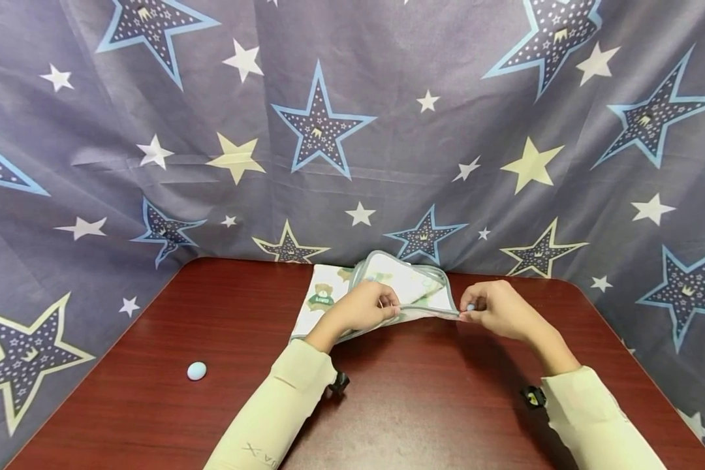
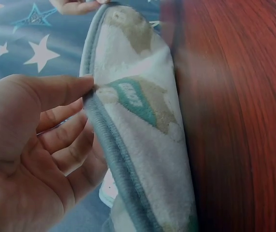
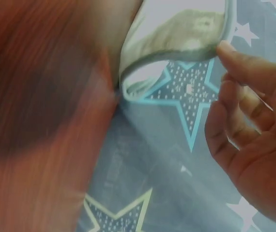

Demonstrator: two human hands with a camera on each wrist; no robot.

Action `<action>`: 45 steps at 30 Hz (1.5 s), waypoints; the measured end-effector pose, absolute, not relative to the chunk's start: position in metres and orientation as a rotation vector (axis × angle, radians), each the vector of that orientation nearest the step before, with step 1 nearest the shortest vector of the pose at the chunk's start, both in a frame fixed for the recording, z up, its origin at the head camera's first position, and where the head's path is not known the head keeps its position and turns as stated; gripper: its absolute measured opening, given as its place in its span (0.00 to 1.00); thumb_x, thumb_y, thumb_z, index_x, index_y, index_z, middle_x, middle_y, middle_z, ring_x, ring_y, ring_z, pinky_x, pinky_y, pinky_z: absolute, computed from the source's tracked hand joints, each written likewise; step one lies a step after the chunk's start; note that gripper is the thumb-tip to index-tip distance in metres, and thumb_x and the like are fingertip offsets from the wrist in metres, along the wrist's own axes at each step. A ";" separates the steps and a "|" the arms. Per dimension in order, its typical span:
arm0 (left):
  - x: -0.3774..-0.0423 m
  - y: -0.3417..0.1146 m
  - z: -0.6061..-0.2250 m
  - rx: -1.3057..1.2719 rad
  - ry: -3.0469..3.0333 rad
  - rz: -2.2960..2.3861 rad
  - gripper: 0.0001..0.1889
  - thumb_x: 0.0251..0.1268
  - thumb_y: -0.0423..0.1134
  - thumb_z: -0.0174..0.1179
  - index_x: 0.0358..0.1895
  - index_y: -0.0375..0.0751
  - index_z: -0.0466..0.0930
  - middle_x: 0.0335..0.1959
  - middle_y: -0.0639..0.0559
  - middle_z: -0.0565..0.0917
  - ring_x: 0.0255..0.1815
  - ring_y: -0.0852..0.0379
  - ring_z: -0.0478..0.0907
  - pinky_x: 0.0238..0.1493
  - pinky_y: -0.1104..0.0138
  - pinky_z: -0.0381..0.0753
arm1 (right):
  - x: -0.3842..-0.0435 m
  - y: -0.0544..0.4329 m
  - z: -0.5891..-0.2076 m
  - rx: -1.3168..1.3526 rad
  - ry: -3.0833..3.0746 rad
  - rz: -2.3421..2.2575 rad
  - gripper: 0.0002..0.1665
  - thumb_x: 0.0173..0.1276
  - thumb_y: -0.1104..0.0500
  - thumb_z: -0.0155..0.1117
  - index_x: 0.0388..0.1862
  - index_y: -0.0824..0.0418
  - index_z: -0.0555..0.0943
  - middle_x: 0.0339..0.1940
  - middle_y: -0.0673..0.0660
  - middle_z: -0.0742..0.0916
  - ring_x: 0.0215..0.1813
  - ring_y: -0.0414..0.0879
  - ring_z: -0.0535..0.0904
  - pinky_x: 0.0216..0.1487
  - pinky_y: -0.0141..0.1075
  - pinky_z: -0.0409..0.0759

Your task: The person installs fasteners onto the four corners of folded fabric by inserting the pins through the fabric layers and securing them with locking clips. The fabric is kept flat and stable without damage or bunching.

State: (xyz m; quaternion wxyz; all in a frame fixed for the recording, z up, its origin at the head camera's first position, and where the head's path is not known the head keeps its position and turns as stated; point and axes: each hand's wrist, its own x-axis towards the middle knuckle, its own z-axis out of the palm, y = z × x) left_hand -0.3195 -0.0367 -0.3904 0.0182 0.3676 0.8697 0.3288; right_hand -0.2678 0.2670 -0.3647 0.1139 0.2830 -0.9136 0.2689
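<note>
A white fleecy cloth (image 1: 396, 277) with a teddy bear print and grey bound edges lies partly folded at the back middle of the table. My left hand (image 1: 364, 305) pinches its near edge between thumb and fingers, the other fingers loosely bent below, as the left wrist view shows. At the cloth's right corner, my right hand (image 1: 496, 310) pinches the grey binding with thumb and fingertip. The edge between both hands is raised off the table. A small pale blue spot shows among the right fingers in the head view; I cannot tell what it is.
A pale blue egg-shaped object (image 1: 196, 371) sits on the left side of the dark red wooden table (image 1: 411, 411). Directly behind the table's back edge hangs a grey curtain (image 1: 388, 176) printed with stars.
</note>
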 end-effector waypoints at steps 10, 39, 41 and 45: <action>-0.322 -0.038 -0.392 1.109 2.726 1.063 0.05 0.70 0.39 0.66 0.34 0.46 0.86 0.25 0.59 0.81 0.29 0.64 0.77 0.34 0.69 0.77 | -0.263 0.235 -0.360 0.795 -2.539 0.763 0.08 0.59 0.68 0.77 0.37 0.61 0.89 0.28 0.46 0.85 0.29 0.35 0.77 0.31 0.33 0.76; -0.325 -0.045 -0.383 1.088 2.720 1.173 0.03 0.67 0.38 0.67 0.35 0.46 0.88 0.26 0.59 0.83 0.28 0.65 0.77 0.33 0.69 0.76 | -0.268 0.192 -0.385 0.976 -2.468 0.646 0.14 0.49 0.62 0.85 0.31 0.45 0.90 0.67 0.57 0.79 0.58 0.58 0.65 0.53 0.51 0.58; -0.325 -0.045 -0.383 1.088 2.721 1.171 0.03 0.67 0.38 0.67 0.35 0.46 0.88 0.26 0.58 0.84 0.28 0.65 0.77 0.33 0.69 0.76 | -0.269 0.191 -0.386 0.971 -2.474 0.643 0.14 0.49 0.62 0.85 0.31 0.46 0.90 0.67 0.58 0.80 0.59 0.58 0.66 0.54 0.53 0.60; -0.323 -0.046 -0.384 1.085 2.718 1.164 0.03 0.67 0.38 0.67 0.35 0.45 0.88 0.27 0.58 0.84 0.28 0.65 0.77 0.34 0.69 0.76 | -0.273 0.191 -0.388 0.963 -2.473 0.620 0.13 0.50 0.62 0.84 0.31 0.47 0.90 0.62 0.59 0.83 0.59 0.57 0.72 0.61 0.54 0.66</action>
